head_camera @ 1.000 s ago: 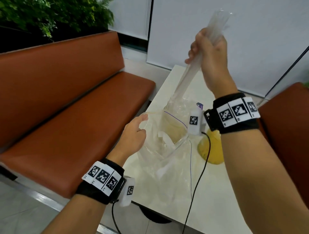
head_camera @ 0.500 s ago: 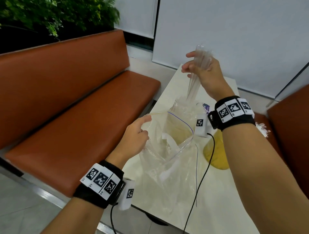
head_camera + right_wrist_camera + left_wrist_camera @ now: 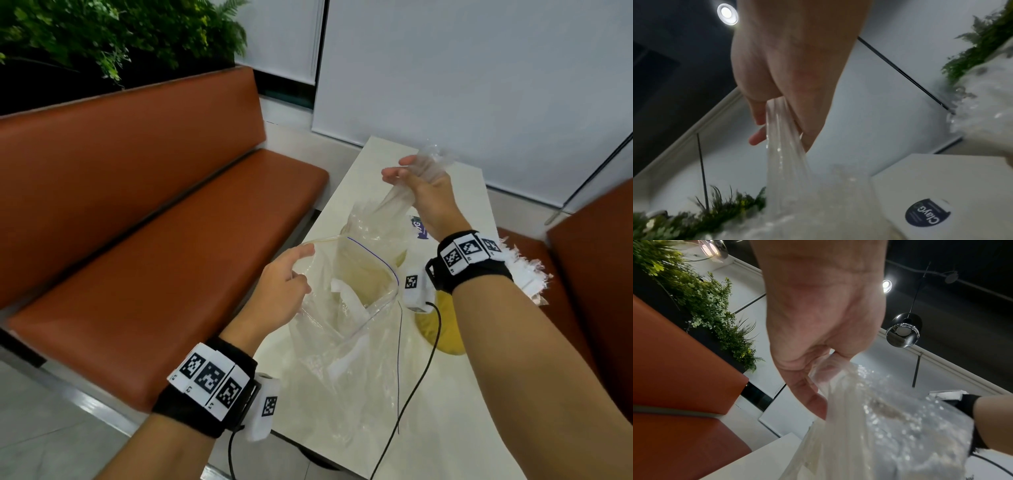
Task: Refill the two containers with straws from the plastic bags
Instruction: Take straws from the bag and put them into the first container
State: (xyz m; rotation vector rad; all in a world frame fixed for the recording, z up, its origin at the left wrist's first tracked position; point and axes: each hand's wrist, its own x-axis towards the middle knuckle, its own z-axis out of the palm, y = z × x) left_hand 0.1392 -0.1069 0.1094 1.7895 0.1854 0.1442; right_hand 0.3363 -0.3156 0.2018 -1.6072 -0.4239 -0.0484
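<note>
My left hand point(image 3: 294, 270) pinches the rim of a large clear zip bag point(image 3: 346, 342) that stands open on the white table point(image 3: 472, 428). In the left wrist view its fingers point(image 3: 813, 395) grip the crinkled bag point(image 3: 890, 434). Beyond the bag's mouth, my right hand point(image 3: 414, 171) grips a bundle of clear straws point(image 3: 399, 197) whose lower end runs down into the bag. In the right wrist view the straws point(image 3: 785, 146) pass through its curled fingers. A yellow container point(image 3: 445, 332) sits on the table, partly hidden behind my right wrist.
An orange bench point(image 3: 154, 257) runs along the table's left side. Another orange seat point(image 3: 592, 274) on the right carries a bag of wrapped straws point(image 3: 529, 274). A dark round sticker point(image 3: 927, 216) is on the table top. Black wrist cables point(image 3: 421, 377) hang over the table.
My right hand has come down with the straw bundle, from high above the bag to just over its mouth. My left hand has kept its hold on the bag's rim.
</note>
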